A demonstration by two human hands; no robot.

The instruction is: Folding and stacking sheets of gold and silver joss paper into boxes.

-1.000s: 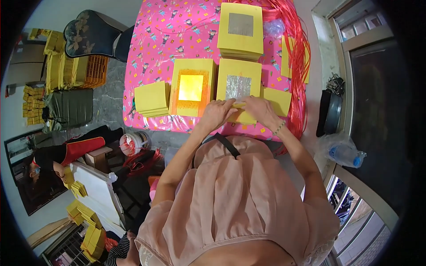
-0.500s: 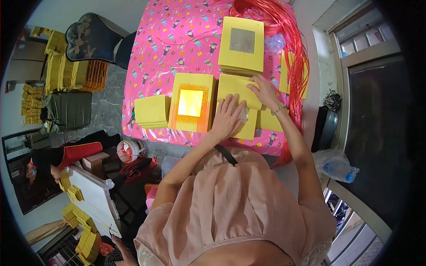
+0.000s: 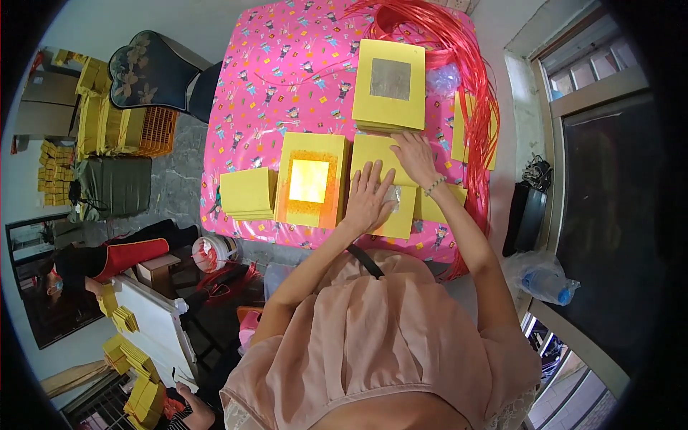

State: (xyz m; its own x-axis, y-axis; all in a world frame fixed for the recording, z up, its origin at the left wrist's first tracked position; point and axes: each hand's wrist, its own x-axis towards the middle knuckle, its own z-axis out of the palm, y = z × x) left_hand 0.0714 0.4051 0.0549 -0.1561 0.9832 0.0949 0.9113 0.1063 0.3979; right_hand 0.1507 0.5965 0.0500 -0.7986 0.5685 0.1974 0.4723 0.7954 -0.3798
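My left hand lies flat with fingers spread on a yellow paper sheet. Beside its thumb, part of a silver patch shows on the sheet's lower part. My right hand rests on the sheet's upper right part, fingers stretched out, near a stack of yellow sheets with a silver square on top. Left of my left hand stands a thicker yellow paper stack bearing a gold square in an orange border. More yellow paper lies right of the sheet, partly behind my right wrist.
A smaller yellow stack sits at the left of the pink patterned tablecloth. Red plastic strands run down the right side. A chair, a white bucket and other people at a white table are to the left.
My right hand has straightened its fingers and slid slightly left along the sheet. My left hand keeps its place on the paper. The whole view has shifted slightly.
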